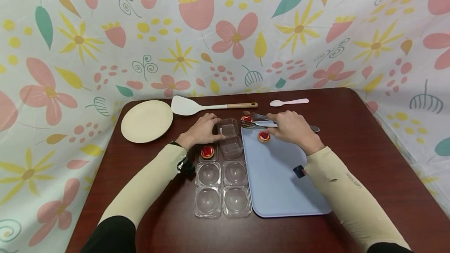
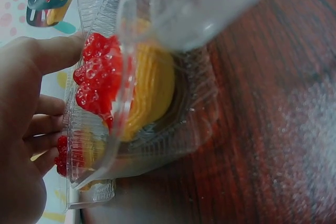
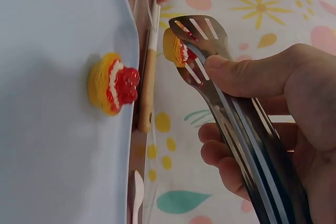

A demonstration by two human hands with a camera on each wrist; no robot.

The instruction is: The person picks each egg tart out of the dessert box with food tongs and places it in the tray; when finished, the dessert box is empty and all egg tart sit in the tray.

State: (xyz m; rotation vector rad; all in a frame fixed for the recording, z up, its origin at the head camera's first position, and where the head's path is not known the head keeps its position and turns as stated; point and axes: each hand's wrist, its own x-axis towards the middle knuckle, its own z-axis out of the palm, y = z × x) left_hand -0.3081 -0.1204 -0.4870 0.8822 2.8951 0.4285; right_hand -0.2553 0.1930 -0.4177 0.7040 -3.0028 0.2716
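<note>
**Tart in the Tongs, Box Under the Other Palm!**

Here we are, and what a delicate moment! Our right hand (image 1: 290,126) is wrapped round the metal tongs (image 3: 244,135), thumb on top, and their 2 slotted ends pinch 1 red-topped tart (image 3: 171,48) just beyond the far left corner of the blue tray (image 1: 281,186). Over to the left, well apart from the tongs, our left hand (image 1: 201,132) grips the far part of the clear container (image 1: 208,202), thumb on the plastic, fingers bent against it.

Look at the spread! 1 more tart (image 1: 264,136) sits near the tray's far edge. In the container, 1 filled tart (image 1: 207,152) shows in a left compartment; the left wrist view gives us another tart (image 2: 62,156) beyond it. The near 4 cups hold nothing.

How do we play this well? We'd say gentle, even pressure: squeeze the sides of the base, spare the topping, since too hard a pinch could crush it and too soft could drop it. Keep the tart level and travel low. That left hand should brace the container without tipping its light walls, thumb clear of the opening. Release only once the base is resting flat, then part the tongs slowly. Steady now!
</note>
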